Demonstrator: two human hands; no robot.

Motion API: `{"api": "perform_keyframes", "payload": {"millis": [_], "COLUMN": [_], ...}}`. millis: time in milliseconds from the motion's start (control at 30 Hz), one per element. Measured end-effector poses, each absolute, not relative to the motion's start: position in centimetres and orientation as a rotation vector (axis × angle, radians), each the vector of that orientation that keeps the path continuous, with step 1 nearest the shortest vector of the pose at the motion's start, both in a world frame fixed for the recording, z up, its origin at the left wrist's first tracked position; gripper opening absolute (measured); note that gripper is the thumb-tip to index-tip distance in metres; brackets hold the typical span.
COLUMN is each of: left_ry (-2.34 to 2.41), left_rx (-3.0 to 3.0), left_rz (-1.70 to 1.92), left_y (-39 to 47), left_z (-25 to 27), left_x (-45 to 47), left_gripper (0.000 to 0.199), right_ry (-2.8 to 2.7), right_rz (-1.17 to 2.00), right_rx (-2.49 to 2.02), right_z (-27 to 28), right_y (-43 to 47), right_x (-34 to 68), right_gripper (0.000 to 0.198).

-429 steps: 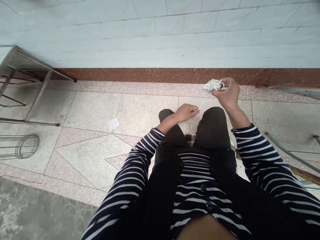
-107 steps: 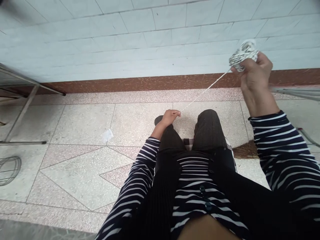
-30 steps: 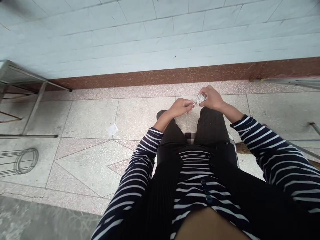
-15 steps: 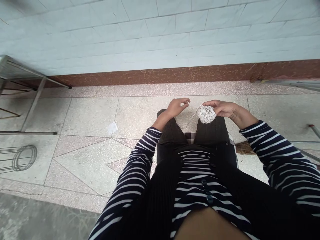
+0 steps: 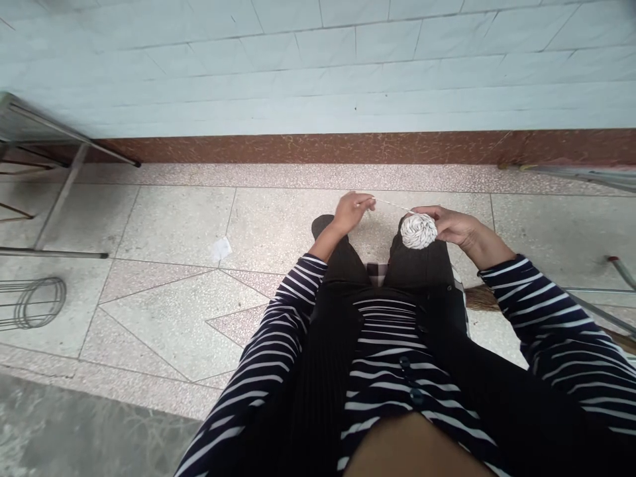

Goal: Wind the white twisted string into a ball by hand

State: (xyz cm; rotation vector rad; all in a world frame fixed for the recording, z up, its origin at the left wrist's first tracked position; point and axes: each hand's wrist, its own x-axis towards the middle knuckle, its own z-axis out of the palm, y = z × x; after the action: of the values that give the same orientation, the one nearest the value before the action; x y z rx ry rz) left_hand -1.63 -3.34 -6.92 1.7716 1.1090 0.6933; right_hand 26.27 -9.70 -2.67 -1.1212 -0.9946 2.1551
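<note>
A round, pale coil of woven or braided strand (image 5: 418,232) is in my right hand (image 5: 451,226), its thumb and fingers closed on the right edge. The coil is above my right thigh. From its upper left, a thin whitish strand (image 5: 392,204) runs taut to my left hand (image 5: 354,211). The fingertips of my left hand are pinched shut on that strand, to the left of the coil and above my knees. The exact material of the strand is too small to make out.
A metal-framed table or stool (image 5: 64,192) stands at the left, with a wire ring stand (image 5: 42,301) below it. White paper (image 5: 221,248) lies on the tiled floor (image 5: 169,225). Broom-like bristles (image 5: 481,298) and metal legs (image 5: 621,271) are at the right. A tiled wall (image 5: 318,79) rises in front.
My left hand has gone from loosely open to pinching the strand, which is now stretched between my hands. My right hand and the coil have shifted slightly to the right.
</note>
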Motion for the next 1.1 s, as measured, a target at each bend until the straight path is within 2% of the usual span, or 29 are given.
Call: {"api": "perform_keyframes", "payload": {"millis": [267,433,533,600,800,933,1100], "left_ry": [1.466,1.195,0.9,0.767,0.925,0.924,0.976], "left_rx": [1.926,2.01,1.868,1.797,1.961,2.044,1.993], "left_rz": [0.623,0.507,0.633,0.743,0.761,0.649,0.45], "left_y": [0.6,-1.5,-3.5,-4.4,-4.4,-4.4,-5.3], "left_z": [-8.0,-9.1,-8.9,-8.3,-6.3,-7.3,-10.9], "left_x": [-4.5,-1.2,1.3,2.6,2.9,1.7,0.4], "left_gripper": [0.039,0.017,0.048,0.053,0.02,0.033,0.031], "right_ry": [-1.082,-1.005,-1.021,-1.064,-1.015,-0.86,-0.785], "right_rz": [2.04,1.895,1.905,1.938,1.891,1.787,1.624], "right_rx": [-1.053,-1.091,-1.153,-1.191,-1.174,-1.122,-1.126], "right_z": [0.9,2.1,2.1,1.9,2.1,2.9,5.1], "right_y": [-11.4,-10.5,-9.3,-8.5,-8.3,-9.5,-10.0], "right_x": [25.9,26.2,25.9,25.6,24.8,24.4,25.1], "right_gripper": [0.059,0.053,0.05,0.05,0.045,0.038,0.049]}}
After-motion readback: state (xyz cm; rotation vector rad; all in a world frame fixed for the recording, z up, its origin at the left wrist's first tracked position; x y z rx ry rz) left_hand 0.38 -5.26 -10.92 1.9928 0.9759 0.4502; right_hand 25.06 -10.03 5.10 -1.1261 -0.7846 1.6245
